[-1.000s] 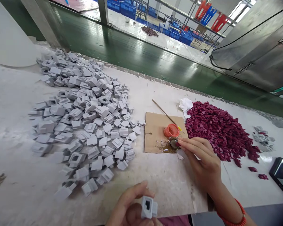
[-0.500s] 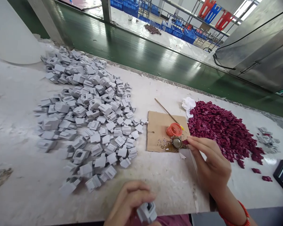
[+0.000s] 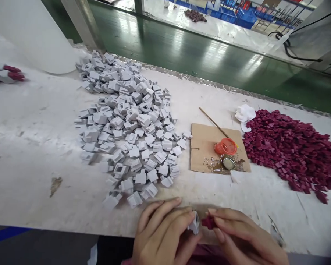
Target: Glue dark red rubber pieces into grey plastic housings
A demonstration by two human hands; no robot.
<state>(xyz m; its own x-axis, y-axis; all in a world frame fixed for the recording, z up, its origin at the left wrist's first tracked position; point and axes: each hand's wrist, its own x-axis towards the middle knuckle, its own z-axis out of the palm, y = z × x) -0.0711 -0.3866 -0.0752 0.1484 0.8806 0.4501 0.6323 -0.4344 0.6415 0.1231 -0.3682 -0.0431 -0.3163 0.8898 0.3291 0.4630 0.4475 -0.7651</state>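
Near the front edge of the table, my left hand (image 3: 165,232) is closed on a grey plastic piece (image 3: 194,223) with an opening in its side. Facing it, my right hand (image 3: 242,232) pinches a small maroon plastic piece (image 3: 208,222). A narrow gap separates the two pieces. Beyond my hands lies a cardboard sheet (image 3: 201,136), wet with dark liquid. On it stand a red-orange cup (image 3: 225,147) and a round metal cap (image 3: 227,163), and a thin stick (image 3: 213,121) rests across its far edge.
A large heap of grey pieces (image 3: 138,121) spreads to the left, and a maroon heap (image 3: 292,147) lies at right beside a crumpled white cloth (image 3: 245,114). Behind the table runs a green conveyor belt (image 3: 182,44). A white cylinder (image 3: 44,40) stands at far left.
My right hand has come from beside the metal cap to my left hand, bringing the maroon piece. My left hand has turned the grey piece towards it. The view has swung left.
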